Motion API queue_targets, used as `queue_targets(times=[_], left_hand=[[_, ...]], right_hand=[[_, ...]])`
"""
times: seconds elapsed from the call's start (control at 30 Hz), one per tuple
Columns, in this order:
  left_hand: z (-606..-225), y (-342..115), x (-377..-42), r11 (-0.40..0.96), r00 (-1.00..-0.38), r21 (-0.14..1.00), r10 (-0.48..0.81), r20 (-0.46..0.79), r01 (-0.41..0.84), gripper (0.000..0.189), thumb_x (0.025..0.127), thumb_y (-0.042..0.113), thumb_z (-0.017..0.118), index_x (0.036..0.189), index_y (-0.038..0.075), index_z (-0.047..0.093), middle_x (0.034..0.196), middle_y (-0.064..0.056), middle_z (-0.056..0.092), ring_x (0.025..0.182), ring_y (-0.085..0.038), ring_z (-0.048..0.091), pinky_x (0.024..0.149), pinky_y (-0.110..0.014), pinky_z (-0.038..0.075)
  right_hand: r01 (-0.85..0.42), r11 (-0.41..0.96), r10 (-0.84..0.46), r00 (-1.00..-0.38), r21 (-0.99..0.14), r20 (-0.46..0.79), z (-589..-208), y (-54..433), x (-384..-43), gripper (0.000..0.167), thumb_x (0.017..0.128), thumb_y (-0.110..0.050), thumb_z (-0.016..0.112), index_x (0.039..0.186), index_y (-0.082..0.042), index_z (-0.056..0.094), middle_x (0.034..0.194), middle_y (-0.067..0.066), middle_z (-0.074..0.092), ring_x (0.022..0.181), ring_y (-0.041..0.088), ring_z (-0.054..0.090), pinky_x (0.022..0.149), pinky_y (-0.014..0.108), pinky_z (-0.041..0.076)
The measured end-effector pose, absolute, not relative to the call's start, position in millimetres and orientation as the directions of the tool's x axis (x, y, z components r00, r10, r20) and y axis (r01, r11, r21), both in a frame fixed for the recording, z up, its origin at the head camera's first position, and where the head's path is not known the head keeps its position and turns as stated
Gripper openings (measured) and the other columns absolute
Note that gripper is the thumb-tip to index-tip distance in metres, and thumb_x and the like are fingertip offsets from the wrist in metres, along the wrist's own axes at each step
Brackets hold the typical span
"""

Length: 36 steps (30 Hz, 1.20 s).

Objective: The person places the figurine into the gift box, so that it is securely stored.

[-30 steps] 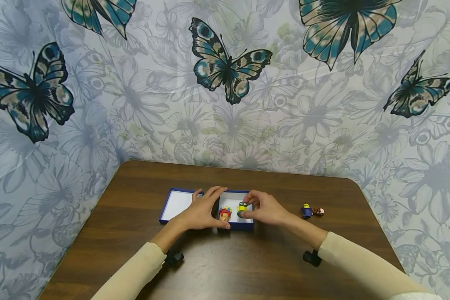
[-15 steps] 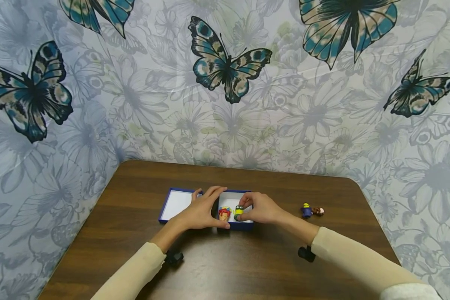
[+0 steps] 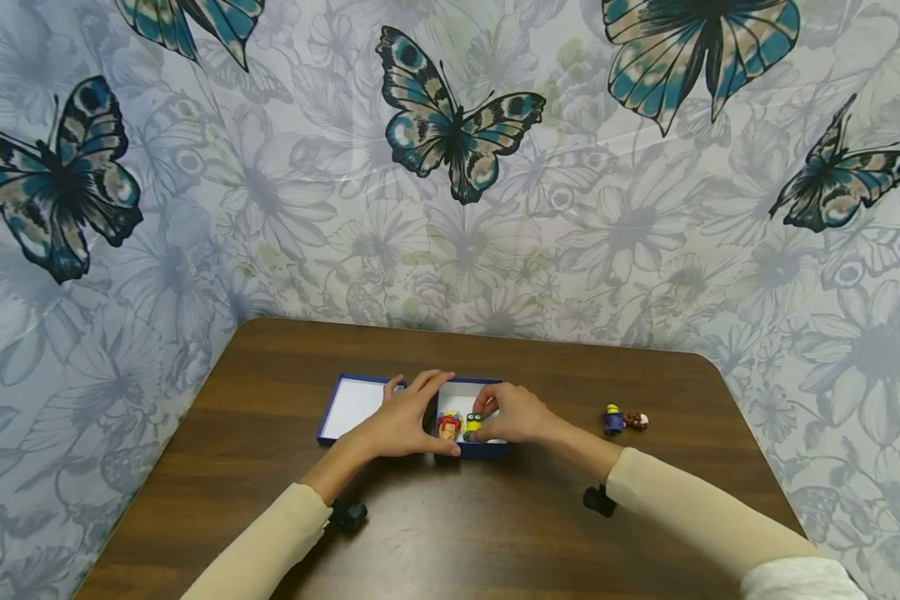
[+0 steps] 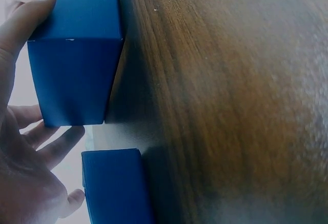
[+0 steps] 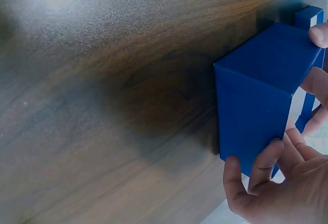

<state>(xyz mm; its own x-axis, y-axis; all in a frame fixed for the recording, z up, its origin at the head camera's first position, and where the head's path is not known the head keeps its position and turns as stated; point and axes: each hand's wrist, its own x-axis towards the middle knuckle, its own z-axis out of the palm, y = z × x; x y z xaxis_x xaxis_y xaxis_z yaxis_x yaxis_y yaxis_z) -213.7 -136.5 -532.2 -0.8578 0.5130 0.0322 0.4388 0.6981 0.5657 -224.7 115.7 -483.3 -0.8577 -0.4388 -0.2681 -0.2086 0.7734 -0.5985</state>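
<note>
A blue box (image 3: 483, 451) with a white inside stands on the table. Its near wall is under the thumb of my left hand (image 3: 401, 425), whose fingers reach over to the far side; the left wrist view shows this grip on the blue box (image 4: 77, 80). Inside, a red-topped toy figure (image 3: 448, 426) lies at the left. Close beside it, my right hand (image 3: 523, 415) pinches a yellow-and-green toy figure (image 3: 472, 422), partly covered by the fingers. In the right wrist view, two fingers (image 5: 266, 165) touch the box's outer side wall (image 5: 251, 116); the figure is hidden there.
Left of the box lies its blue-rimmed lid (image 3: 352, 407), white inside up, partly behind the left hand. A blue-and-yellow toy figure (image 3: 612, 420) and a brown toy figure (image 3: 636, 421) lie to the right on the wooden table (image 3: 450, 525). A butterfly-patterned cloth hangs behind.
My right hand has shifted left and lower with the yellow-and-green figure, bringing it next to the red-topped one. The left hand keeps its hold on the box.
</note>
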Motion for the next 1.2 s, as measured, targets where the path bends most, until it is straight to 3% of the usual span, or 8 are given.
queue_targets(times=[0.43, 0.73, 0.93, 1.2], left_hand=[[-532.4, -135.6, -215.2, 0.705, -0.853, 0.547, 0.521, 0.033, 0.452, 0.122, 0.077, 0.074, 0.086, 0.171, 0.019, 0.029, 0.172, -0.008, 0.036, 0.15, -0.028, 0.054, 0.124, -0.074, 0.013], [-532.3, -135.8, -213.7, 0.713, -0.856, 0.536, 0.516, 0.035, 0.452, 0.121, 0.077, 0.074, 0.085, 0.171, 0.023, 0.029, 0.172, -0.008, 0.037, 0.15, -0.028, 0.053, 0.125, -0.074, 0.013], [-530.3, -135.3, -212.9, 0.705, -0.856, 0.55, 0.515, 0.038, 0.448, 0.12, 0.077, 0.071, 0.087, 0.171, 0.021, 0.03, 0.171, -0.008, 0.038, 0.149, -0.028, 0.054, 0.125, -0.075, 0.013], [-530.3, -134.4, -212.8, 0.706, -0.857, 0.55, 0.515, 0.033, 0.446, 0.12, 0.077, 0.072, 0.087, 0.171, 0.022, 0.03, 0.17, -0.008, 0.039, 0.15, -0.028, 0.054, 0.125, -0.076, 0.012]], right_hand=[[-0.275, 0.788, -0.465, -0.852, -0.551, -0.241, -489.6, 114.1, -224.6, 0.026, 0.081, -0.021, 0.093, 0.1, -0.014, 0.076, 0.101, 0.001, 0.082, 0.094, 0.018, 0.072, 0.084, 0.039, 0.056], [-0.288, 0.793, -0.48, -0.837, -0.537, -0.261, -490.3, 115.2, -224.8, 0.026, 0.084, -0.022, 0.091, 0.102, -0.014, 0.075, 0.083, -0.006, 0.075, 0.073, 0.009, 0.064, 0.067, 0.028, 0.049], [-0.302, 0.812, -0.468, -0.848, -0.499, -0.248, -491.4, 115.1, -224.1, 0.025, 0.085, -0.029, 0.092, 0.099, -0.017, 0.077, 0.086, -0.009, 0.082, 0.081, 0.008, 0.073, 0.086, 0.041, 0.054], [-0.289, 0.822, -0.442, -0.867, -0.491, -0.23, -492.5, 114.0, -223.1, 0.022, 0.086, -0.033, 0.091, 0.097, -0.018, 0.078, 0.081, -0.011, 0.081, 0.082, 0.007, 0.073, 0.104, 0.063, 0.04]])
